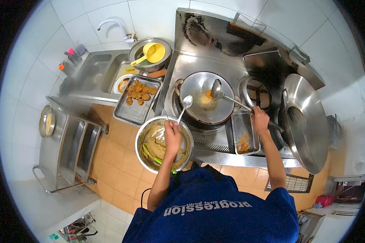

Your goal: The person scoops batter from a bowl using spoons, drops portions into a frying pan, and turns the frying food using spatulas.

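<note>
My left hand (172,137) is closed round the handle of a metal spoon (186,103), above a steel bowl (139,150) of thick batter. A green-handled utensil (150,155) leans in that bowl. My right hand (260,119) grips the handle of a large ladle (217,90), whose head is over the wok (196,81). Liquid and a small orange piece (209,94) show in the wok, beside the ladle head. Browned fried pieces (140,94) lie on a metal tray (125,114) left of the wok.
A yellow dipper (155,52) rests on a pot (166,44) beside the sink (94,68). Right of the wok are a small tray (240,119) with orange residue and a large tilted pan (316,117). A metal cart (56,150) stands at the left.
</note>
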A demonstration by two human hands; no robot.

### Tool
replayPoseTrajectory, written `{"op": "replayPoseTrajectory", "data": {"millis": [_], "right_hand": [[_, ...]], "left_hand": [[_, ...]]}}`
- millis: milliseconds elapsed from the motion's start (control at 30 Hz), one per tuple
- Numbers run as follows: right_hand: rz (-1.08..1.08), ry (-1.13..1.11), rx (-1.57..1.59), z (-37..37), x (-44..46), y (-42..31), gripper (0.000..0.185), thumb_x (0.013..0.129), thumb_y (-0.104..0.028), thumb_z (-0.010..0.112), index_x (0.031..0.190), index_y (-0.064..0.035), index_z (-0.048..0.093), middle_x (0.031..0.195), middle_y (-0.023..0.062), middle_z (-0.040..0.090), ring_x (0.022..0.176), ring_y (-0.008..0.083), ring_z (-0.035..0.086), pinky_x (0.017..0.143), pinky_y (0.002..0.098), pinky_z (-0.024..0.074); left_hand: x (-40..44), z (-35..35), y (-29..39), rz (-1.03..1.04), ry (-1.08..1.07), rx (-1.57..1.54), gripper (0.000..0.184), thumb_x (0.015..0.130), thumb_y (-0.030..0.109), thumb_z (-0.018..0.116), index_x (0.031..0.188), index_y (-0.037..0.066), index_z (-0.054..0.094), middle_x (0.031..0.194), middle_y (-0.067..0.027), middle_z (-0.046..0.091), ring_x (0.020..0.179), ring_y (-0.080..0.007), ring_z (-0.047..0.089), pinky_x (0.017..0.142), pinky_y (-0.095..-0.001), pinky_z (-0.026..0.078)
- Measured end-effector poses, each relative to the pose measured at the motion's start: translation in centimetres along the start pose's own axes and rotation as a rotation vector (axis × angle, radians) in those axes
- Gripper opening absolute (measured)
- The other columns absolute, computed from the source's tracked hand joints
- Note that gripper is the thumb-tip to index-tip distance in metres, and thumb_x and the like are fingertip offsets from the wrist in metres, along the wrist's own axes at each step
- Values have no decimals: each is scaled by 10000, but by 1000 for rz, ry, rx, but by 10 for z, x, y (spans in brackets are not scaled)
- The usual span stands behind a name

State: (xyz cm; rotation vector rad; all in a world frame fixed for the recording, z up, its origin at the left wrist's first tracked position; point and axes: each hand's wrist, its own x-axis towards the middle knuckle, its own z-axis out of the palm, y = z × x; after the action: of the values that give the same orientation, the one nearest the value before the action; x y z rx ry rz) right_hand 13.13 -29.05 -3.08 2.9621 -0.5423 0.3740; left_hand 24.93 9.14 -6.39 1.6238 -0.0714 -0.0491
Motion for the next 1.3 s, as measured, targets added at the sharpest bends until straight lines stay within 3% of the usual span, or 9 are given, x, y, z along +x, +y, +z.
{"op": "replayPoseTrajectory", "data": {"millis": [333,433,500,600,933,1067,1133,1200,1300], "right_hand": [[-72,72,-66,-27,26,15,302,727,-33,628,1005,-113,539,920,70,562,826,300,602,678,421,483],[-83,81,-71,-29,26,18,300,726,-34,624,1004,-116,545,920,67,566,824,295,602,674,414,486],[-86,100,-52,-30,26,18,306,728,-37,622,1014,-117,547,927,69,567,822,297,601,672,411,489],[-92,99,-43,-31,26,21,290,746,-43,623,1017,-115,550,925,75,567,824,301,602,675,411,490],[51,48,164,-50,-4,25,290,822,-167,616,1103,-110,569,968,122,634,805,355,618,694,462,503],[209,-129,445,-51,-26,35,303,867,-161,581,1161,-95,551,913,147,632,689,301,595,645,407,493],[276,-221,616,-58,-36,25,309,884,-162,569,1184,-94,537,883,135,623,634,260,574,604,371,488],[583,-513,1010,-77,-47,1,369,914,-164,544,1269,-112,461,802,65,557,576,157,486,529,301,448],[815,-695,1374,-99,-53,-25,434,936,-164,519,1340,-138,364,765,6,486,568,106,447,477,267,410]], "left_hand": [[10,17,0,59,-93,147,167,950,90,468,858,2,359,715,-116,454,619,-232,501,591,-353,433],[19,33,0,73,-81,61,160,940,96,482,873,-3,376,689,-163,501,619,-323,553,587,-408,439],[31,45,2,185,-101,346,155,924,100,487,880,-19,398,688,-235,552,678,-430,581,622,-481,444],[59,70,-6,131,-197,481,140,902,89,477,911,-44,432,728,-290,580,757,-480,574,671,-534,434],[108,88,-31,190,-252,645,222,843,82,502,1015,-53,458,848,-316,606,848,-488,578,777,-547,440],[117,87,-37,124,-288,701,271,820,73,522,1043,-63,447,852,-320,609,862,-488,580,788,-539,447],[122,91,-37,247,-396,826,291,806,58,537,1042,-80,439,845,-324,612,854,-479,594,777,-523,468],[128,98,-31,301,-421,819,287,797,44,539,1030,-90,439,840,-323,614,845,-468,603,764,-515,479],[141,114,-28,383,-453,848,281,785,17,539,1016,-105,435,834,-317,620,825,-452,619,736,-499,499]]}}
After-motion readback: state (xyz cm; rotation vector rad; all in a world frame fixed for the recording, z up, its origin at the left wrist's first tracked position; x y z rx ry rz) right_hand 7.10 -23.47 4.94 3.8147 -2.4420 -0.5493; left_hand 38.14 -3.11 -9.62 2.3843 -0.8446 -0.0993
